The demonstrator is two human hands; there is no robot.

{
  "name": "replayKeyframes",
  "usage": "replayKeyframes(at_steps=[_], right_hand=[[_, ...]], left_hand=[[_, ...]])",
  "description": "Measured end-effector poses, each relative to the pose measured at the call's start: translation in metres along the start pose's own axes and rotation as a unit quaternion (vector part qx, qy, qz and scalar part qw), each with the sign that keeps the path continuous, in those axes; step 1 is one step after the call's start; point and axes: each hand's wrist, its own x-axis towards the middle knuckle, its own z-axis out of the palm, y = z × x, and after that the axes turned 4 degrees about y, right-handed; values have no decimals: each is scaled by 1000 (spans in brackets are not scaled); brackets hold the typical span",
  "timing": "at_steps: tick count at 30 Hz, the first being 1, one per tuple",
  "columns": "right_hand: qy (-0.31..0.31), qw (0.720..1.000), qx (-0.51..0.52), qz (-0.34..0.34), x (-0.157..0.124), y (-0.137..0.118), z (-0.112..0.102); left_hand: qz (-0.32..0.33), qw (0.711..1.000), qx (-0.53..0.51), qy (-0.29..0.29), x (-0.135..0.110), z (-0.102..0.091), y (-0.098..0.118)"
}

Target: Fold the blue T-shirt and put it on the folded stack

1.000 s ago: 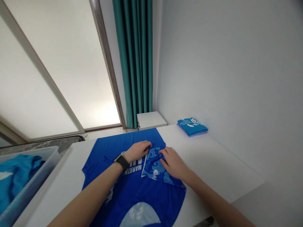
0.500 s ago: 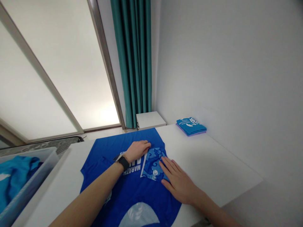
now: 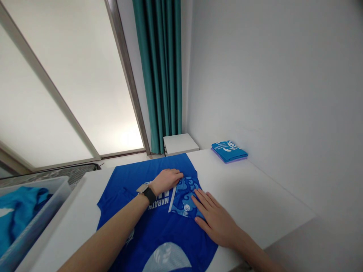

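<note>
1. Head view, the work: a blue shirt point(image 3: 159, 230) lies flat on the white worktop point(image 3: 255, 196), straight in front of the person. Its right side is turned in as a patterned flap point(image 3: 184, 196).
2. Head view, the hands: the left hand point(image 3: 167, 180), a watch point(image 3: 147, 192) on its wrist, rests on the flap's top edge with fingers drawn together. Whether it nips the cloth cannot be told. The right hand point(image 3: 217, 219) lies palm down with fingers spread, pressing the flap's lower outer corner where shirt meets worktop.
3. Head view, the step: by the lie of the cloth, the right-side fold is being pressed flat. The shirt's left side lies unfolded.
4. Head view, what a further move calls for: both hands lifting straight off so the flap does not drag open, and a clean grip on the edge chosen.
5. Head view, around: a folded stack point(image 3: 229, 150) of blue cloth sits at the worktop's far right corner by the wall, well apart from the hands. A clear bin point(image 3: 34, 223) holding a teal garment point(image 3: 17, 211) stands at the left edge. A teal curtain point(image 3: 161, 75), a small white cabinet point(image 3: 179, 143) and a frosted window point(image 3: 70, 94) lie beyond.
6. Head view, in the way: nothing lies on the shirt but the hands, and the bin stands near its left side.
</note>
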Motion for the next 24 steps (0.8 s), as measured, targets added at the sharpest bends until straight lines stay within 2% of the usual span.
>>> replayKeyframes(at_steps=[6, 12, 16, 19, 24], right_hand=[[-2, 1000, 1, -11, -8, 0, -3], [-7, 999, 49, 3, -5, 1, -12], [64, 991, 114, 43, 27, 21, -26], [98, 990, 95, 34, 63, 47, -29], [65, 997, 20, 36, 107, 80, -17]], left_hand=[[-29, 999, -22, 32, -4, 6, -9], [-67, 997, -32, 34, -2, 9, -7], [-139, 987, -71, 43, 2, 9, -1], [-155, 984, -78, 38, 6, 11, 6], [-193, 973, -117, 50, 8, 18, 14]])
